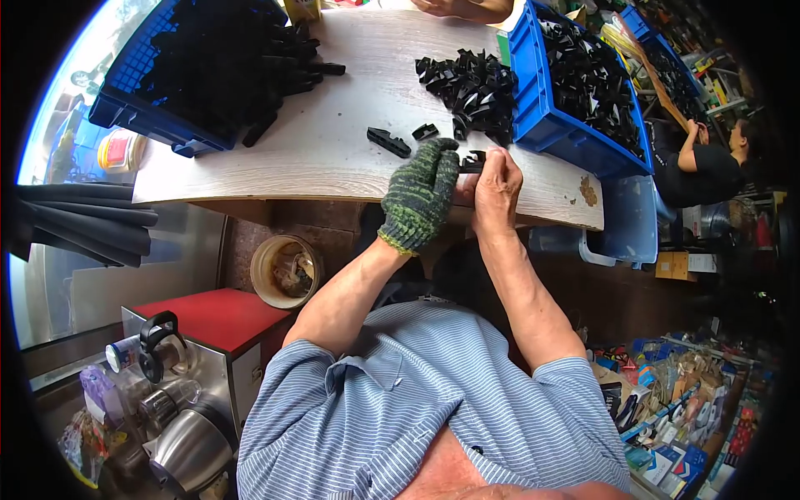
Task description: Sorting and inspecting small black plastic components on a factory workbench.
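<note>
My left hand [422, 193] wears a green and black knitted glove, and its fingers are curled closed just over the table's front edge. What the glove holds, if anything, is hidden. Close against it on the right, my bare right hand [497, 185] pinches a small black plastic part [472, 162], which sits in the gap between the two hands. Just beyond the glove a longer black plastic piece [388, 142] and a short black piece [425, 132] lie loose on the table. Farther back and right spreads a heap of small black parts [475, 87].
The pale wooden table [358, 92] carries a blue crate [158, 125] of black pieces at left and another blue crate [537, 100] at right. Another person's hand [458, 7] shows at the far edge. Below stand a bucket [265, 279] and a red-topped cabinet [217, 317].
</note>
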Action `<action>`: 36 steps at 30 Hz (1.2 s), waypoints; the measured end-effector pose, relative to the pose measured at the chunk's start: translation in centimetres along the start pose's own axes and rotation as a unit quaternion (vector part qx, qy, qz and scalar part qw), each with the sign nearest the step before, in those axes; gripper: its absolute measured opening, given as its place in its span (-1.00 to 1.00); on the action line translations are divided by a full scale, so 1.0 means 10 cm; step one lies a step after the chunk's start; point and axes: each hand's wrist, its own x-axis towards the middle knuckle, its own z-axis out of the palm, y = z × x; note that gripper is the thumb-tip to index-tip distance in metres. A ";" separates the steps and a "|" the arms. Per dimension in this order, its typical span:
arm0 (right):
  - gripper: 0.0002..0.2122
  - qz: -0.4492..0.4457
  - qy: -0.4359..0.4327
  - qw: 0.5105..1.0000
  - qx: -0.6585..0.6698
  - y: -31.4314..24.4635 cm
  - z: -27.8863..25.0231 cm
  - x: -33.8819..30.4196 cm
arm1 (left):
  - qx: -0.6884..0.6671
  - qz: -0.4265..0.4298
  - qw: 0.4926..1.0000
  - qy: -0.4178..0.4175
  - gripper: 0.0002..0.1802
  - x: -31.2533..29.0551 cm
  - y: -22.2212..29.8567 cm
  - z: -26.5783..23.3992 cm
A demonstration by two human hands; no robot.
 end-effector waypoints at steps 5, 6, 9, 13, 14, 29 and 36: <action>-0.76 -0.081 -0.011 0.994 -0.078 0.00 -0.03 0.01 | -0.095 -0.101 0.990 0.018 -0.68 0.05 0.21 0.11; -0.76 -0.138 -0.011 0.985 -0.102 0.03 -0.08 0.04 | -0.077 -0.105 0.991 0.016 -0.65 0.03 0.23 0.18; -0.77 -0.025 0.010 1.000 0.000 -0.01 -0.08 -0.01 | -0.058 -0.040 0.998 0.001 -0.64 0.02 0.22 0.16; -0.78 0.026 0.014 1.000 0.009 -0.03 0.00 -0.07 | -0.139 -0.086 0.986 0.010 -0.68 -0.01 0.10 0.02; -0.78 -0.019 -0.004 1.000 -0.010 -0.02 0.03 0.01 | -0.143 -0.085 0.986 0.012 -0.71 0.01 0.08 0.00; -0.75 -0.121 -0.014 0.991 -0.063 0.08 -0.10 0.03 | -0.084 -0.077 0.993 0.033 -0.61 -0.04 0.20 0.28; -0.73 -0.022 -0.031 0.999 0.005 -0.08 -0.09 -0.07 | -0.044 0.023 0.997 0.055 -0.69 -0.02 0.09 0.04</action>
